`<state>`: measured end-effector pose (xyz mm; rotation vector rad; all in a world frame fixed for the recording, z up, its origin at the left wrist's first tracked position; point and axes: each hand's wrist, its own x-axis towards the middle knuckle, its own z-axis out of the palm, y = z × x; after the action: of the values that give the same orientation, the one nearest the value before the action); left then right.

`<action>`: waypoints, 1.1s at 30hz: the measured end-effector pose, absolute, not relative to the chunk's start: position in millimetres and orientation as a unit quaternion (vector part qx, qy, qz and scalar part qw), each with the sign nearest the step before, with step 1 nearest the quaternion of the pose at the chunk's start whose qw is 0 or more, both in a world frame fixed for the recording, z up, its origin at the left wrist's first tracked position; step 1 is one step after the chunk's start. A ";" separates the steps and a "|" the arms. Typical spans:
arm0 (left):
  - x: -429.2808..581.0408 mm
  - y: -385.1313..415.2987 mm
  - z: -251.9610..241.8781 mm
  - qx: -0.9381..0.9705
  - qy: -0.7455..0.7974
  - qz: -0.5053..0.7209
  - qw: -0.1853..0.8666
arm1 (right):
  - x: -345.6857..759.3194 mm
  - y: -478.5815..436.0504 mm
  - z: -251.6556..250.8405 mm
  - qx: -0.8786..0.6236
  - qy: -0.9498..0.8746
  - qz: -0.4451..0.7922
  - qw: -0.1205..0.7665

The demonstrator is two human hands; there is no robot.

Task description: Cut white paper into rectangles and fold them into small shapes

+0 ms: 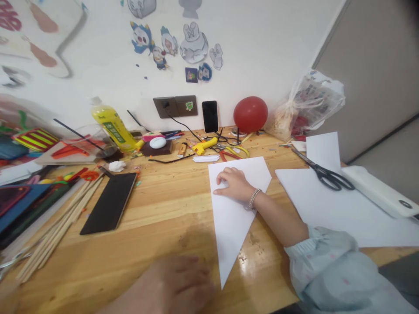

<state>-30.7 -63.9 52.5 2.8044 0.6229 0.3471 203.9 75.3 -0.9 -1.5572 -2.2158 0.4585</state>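
Note:
A white sheet of paper, folded to a long point at its near end, lies flat on the wooden table. My right hand, with a beaded bracelet at the wrist, rests on its upper part. The fingers there are bent, the thumb stands apart from them, and nothing shows between them. Low in the picture, my left hand is smeared by motion, left of the paper's pointed end and apart from it. How its fingers are set cannot be made out.
To the right, black scissors and a white device lie on larger white paper. A dark tablet-like slab and wooden sticks lie left. A yellow glue gun, pliers and red balloon are behind.

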 end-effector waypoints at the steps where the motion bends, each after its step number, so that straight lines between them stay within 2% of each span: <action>1: -24.3 -56.8 53.8 0.969 0.188 0.100 0.128 | 203.8 75.2 -1.2 -0.555 -0.791 0.163 0.198; 6: 19.5 -34.5 33.6 0.972 0.205 -0.026 0.112 | 203.6 75.0 -2.3 -0.552 -0.795 0.150 0.202; 9: 31.7 -33.9 20.6 0.969 0.203 -0.052 0.128 | 203.7 75.5 -2.6 -0.552 -0.797 0.144 0.199; 24: 27.4 -23.2 21.2 0.968 0.165 -0.011 0.190 | 203.8 74.9 -4.2 -0.550 -0.797 0.145 0.205; 33: 44.7 -20.8 14.1 0.977 0.190 -0.001 0.097 | 202.9 73.5 0.1 -0.549 -0.800 0.144 0.195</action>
<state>44.7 -20.8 14.1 2.8932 0.5611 -0.0038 202.9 73.5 0.1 -1.5399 -2.2410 0.4041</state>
